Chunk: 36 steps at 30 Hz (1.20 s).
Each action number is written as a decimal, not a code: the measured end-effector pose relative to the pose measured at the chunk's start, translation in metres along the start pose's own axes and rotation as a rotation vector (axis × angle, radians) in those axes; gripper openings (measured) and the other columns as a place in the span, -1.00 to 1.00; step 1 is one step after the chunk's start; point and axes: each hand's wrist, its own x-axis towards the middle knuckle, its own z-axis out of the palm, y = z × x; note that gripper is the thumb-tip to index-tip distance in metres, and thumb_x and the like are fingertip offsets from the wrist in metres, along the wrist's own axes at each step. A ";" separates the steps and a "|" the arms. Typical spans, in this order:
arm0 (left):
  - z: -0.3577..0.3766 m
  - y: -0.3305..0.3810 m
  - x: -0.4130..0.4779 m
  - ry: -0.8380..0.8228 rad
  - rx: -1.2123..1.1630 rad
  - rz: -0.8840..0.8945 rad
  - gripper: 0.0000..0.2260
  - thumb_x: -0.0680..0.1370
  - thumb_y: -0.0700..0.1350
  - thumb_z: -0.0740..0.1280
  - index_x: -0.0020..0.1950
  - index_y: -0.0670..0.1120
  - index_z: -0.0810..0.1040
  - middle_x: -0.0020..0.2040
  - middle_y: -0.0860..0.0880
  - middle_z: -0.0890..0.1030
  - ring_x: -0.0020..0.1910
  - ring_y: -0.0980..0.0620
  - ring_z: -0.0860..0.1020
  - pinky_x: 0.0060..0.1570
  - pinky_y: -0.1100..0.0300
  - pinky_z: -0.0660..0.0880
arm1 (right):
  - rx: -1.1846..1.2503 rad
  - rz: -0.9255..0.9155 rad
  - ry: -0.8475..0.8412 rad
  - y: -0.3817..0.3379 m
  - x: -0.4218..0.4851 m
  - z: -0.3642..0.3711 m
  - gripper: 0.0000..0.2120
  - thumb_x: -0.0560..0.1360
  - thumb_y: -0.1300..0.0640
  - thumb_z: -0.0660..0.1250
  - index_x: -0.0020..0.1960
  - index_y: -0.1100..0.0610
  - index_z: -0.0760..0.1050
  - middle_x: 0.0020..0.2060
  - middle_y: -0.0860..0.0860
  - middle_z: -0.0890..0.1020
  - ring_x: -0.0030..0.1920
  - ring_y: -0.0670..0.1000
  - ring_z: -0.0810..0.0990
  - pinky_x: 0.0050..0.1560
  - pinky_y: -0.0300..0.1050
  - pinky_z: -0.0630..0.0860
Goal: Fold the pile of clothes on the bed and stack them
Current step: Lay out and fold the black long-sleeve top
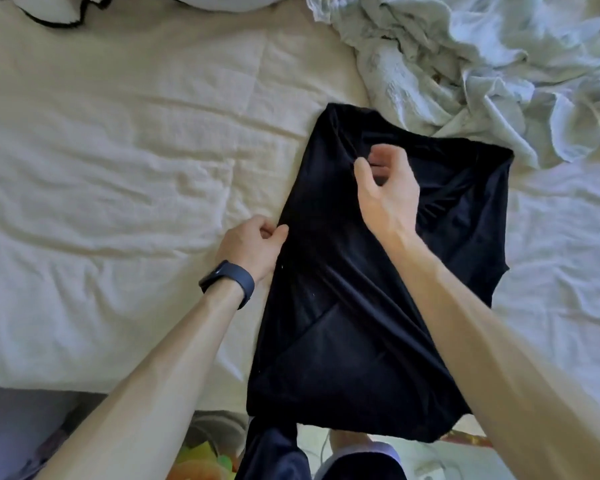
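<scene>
bed roomy left; l hand pinches garment edge, r hand fold.

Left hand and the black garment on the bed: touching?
Touching. The head view shows the left hand pinching the black garment at its left edge, thumb and curled fingers closed on the fabric.

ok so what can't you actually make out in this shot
Head view:
- black garment: what kind it is; dark folds and the right forearm cover it.
- pale crumpled laundry: how many pieces; cut off by the top and right edges.
- black-trimmed white item: cut off by the top edge.
- floor clutter: blurred.
</scene>
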 end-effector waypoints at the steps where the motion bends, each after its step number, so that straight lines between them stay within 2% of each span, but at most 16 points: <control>1: 0.000 0.000 -0.001 0.035 -0.009 -0.008 -0.82 0.58 0.17 0.31 -0.06 0.09 0.57 -0.21 0.21 0.56 -0.23 0.27 0.50 -0.31 0.37 0.33 | -0.074 -0.022 0.030 0.021 -0.025 -0.013 -0.66 0.58 -0.10 0.33 0.30 -0.01 0.49 0.16 -0.16 0.60 0.15 -0.18 0.54 0.20 -0.19 0.50; 4: 0.001 0.000 -0.005 0.120 -0.026 -0.002 -0.83 0.61 0.11 0.30 -0.02 0.04 0.55 -0.21 0.20 0.54 -0.20 0.13 0.54 -0.32 0.37 0.30 | -0.343 -0.097 0.041 0.088 -0.105 -0.047 -0.63 0.61 -0.03 0.35 0.39 0.03 0.48 0.39 -0.02 0.48 0.38 0.00 0.40 0.38 -0.06 0.37; 6: 0.006 0.004 -0.012 0.179 -0.010 0.023 -0.88 0.63 0.03 0.28 0.04 0.00 0.51 -0.15 0.16 0.54 -0.09 -0.02 0.56 -0.29 0.31 0.33 | -0.504 -0.120 0.019 0.127 -0.153 -0.065 -0.63 0.59 0.03 0.38 0.39 0.02 0.50 0.45 0.04 0.42 0.43 0.10 0.37 0.37 0.02 0.34; 9: 0.027 0.013 -0.036 0.390 0.231 0.262 -0.75 0.56 -0.12 0.35 0.21 -0.13 0.49 0.13 -0.13 0.54 0.10 -0.22 0.50 -0.02 -0.02 0.44 | -0.580 0.006 0.027 0.165 -0.203 -0.088 -0.61 0.55 -0.01 0.43 0.36 0.01 0.51 0.41 0.01 0.44 0.39 0.12 0.38 0.30 0.14 0.42; 10: 0.037 0.015 -0.049 0.423 0.331 0.382 -0.69 0.52 -0.13 0.38 0.24 -0.14 0.50 0.18 -0.17 0.52 0.12 -0.24 0.48 -0.01 -0.08 0.45 | -0.592 0.051 0.023 0.173 -0.214 -0.094 -0.59 0.53 -0.02 0.45 0.35 0.03 0.52 0.39 0.02 0.46 0.37 0.13 0.40 0.27 0.16 0.44; 12: 0.060 0.020 -0.083 0.354 0.460 0.616 -0.65 0.47 -0.12 0.43 0.24 -0.13 0.53 0.19 -0.14 0.53 0.12 -0.21 0.50 -0.02 -0.08 0.47 | -0.621 0.112 -0.009 0.185 -0.229 -0.105 -0.56 0.50 -0.01 0.48 0.32 0.09 0.53 0.36 0.05 0.49 0.34 0.17 0.43 0.25 0.18 0.46; 15: 0.105 0.021 -0.137 0.044 0.586 0.803 -0.73 0.49 -0.06 0.44 0.17 -0.05 0.58 0.11 -0.04 0.57 0.08 -0.12 0.54 -0.03 -0.02 0.48 | -0.616 0.162 -0.019 0.198 -0.243 -0.117 -0.58 0.49 0.04 0.49 0.28 0.14 0.52 0.29 0.09 0.52 0.27 0.20 0.47 0.23 0.15 0.45; 17: 0.136 0.021 -0.168 -0.214 0.604 0.665 -0.84 0.56 0.06 0.34 0.08 0.04 0.57 0.03 0.05 0.58 0.04 -0.06 0.55 -0.04 0.03 0.47 | -0.618 0.167 0.028 0.205 -0.251 -0.122 -0.57 0.45 0.07 0.52 0.25 0.16 0.51 0.22 0.12 0.54 0.21 0.22 0.51 0.15 0.15 0.48; 19: 0.166 0.021 -0.188 -0.416 0.517 0.298 -0.80 0.57 0.19 0.28 0.03 0.11 0.55 -0.02 0.14 0.61 0.02 0.03 0.57 -0.03 0.10 0.51 | -0.628 0.186 0.065 0.211 -0.257 -0.125 -0.51 0.42 0.04 0.55 0.25 0.18 0.52 0.18 0.14 0.56 0.16 0.24 0.54 0.10 0.16 0.50; 20: 0.180 0.020 -0.195 -0.490 0.431 0.131 -0.77 0.55 0.24 0.28 0.02 0.12 0.56 -0.05 0.16 0.63 -0.01 0.07 0.59 -0.02 0.12 0.55 | -0.633 0.209 0.068 0.215 -0.261 -0.128 -0.50 0.42 0.01 0.55 0.26 0.18 0.52 0.17 0.15 0.57 0.15 0.24 0.54 0.08 0.16 0.50; 22: 0.204 0.019 -0.209 -0.561 0.276 -0.035 -0.74 0.51 0.28 0.31 -0.03 0.12 0.60 -0.09 0.17 0.65 -0.07 0.09 0.61 -0.01 0.12 0.59 | -0.629 0.225 0.068 0.225 -0.270 -0.135 -0.58 0.45 0.01 0.53 0.22 0.17 0.55 0.12 0.14 0.59 0.13 0.24 0.55 0.06 0.16 0.48; 24: 0.221 0.019 -0.222 -0.552 0.191 -0.087 -0.70 0.52 0.29 0.31 -0.12 0.07 0.62 -0.16 0.12 0.66 -0.11 0.05 0.62 -0.01 0.11 0.59 | -0.609 0.168 0.075 0.234 -0.280 -0.144 -0.76 0.50 0.07 0.49 0.11 0.14 0.60 0.02 0.10 0.62 0.07 0.24 0.56 0.02 0.15 0.47; 26: 0.235 0.020 -0.231 -0.504 0.121 -0.112 -0.59 0.54 0.27 0.31 -0.15 -0.08 0.64 -0.19 -0.04 0.69 -0.13 -0.02 0.63 0.00 0.08 0.57 | -0.596 0.121 0.029 0.243 -0.288 -0.153 -0.90 0.54 0.12 0.44 0.04 0.11 0.61 -0.06 0.08 0.64 0.02 0.24 0.56 -0.02 0.13 0.45; 29: 0.252 0.020 -0.239 -0.388 0.029 -0.181 -0.54 0.54 0.25 0.32 -0.09 -0.16 0.66 -0.12 -0.10 0.71 -0.12 -0.06 0.65 0.01 0.05 0.59 | -0.525 0.127 -0.041 0.255 -0.296 -0.162 -0.79 0.57 0.11 0.39 0.19 0.12 0.57 0.04 0.10 0.62 0.05 0.22 0.55 0.00 0.11 0.46; 32: 0.266 0.020 -0.245 -0.273 -0.008 -0.234 -0.68 0.53 0.25 0.33 -0.12 0.00 0.61 -0.13 0.05 0.69 -0.11 0.02 0.63 -0.03 0.10 0.57 | -0.405 0.175 0.011 0.264 -0.292 -0.173 -0.64 0.60 0.05 0.36 0.35 0.13 0.47 0.18 0.13 0.54 0.07 0.19 0.56 0.00 0.08 0.54; 36: 0.282 0.024 -0.262 -0.154 -0.013 -0.231 -0.73 0.52 0.23 0.34 -0.18 0.05 0.50 -0.19 0.09 0.61 -0.20 0.05 0.58 -0.27 0.19 0.44 | -0.437 0.100 -0.025 0.280 -0.282 -0.184 -0.78 0.63 0.06 0.32 0.21 0.15 0.56 0.10 0.10 0.57 0.00 0.17 0.59 -0.08 0.04 0.54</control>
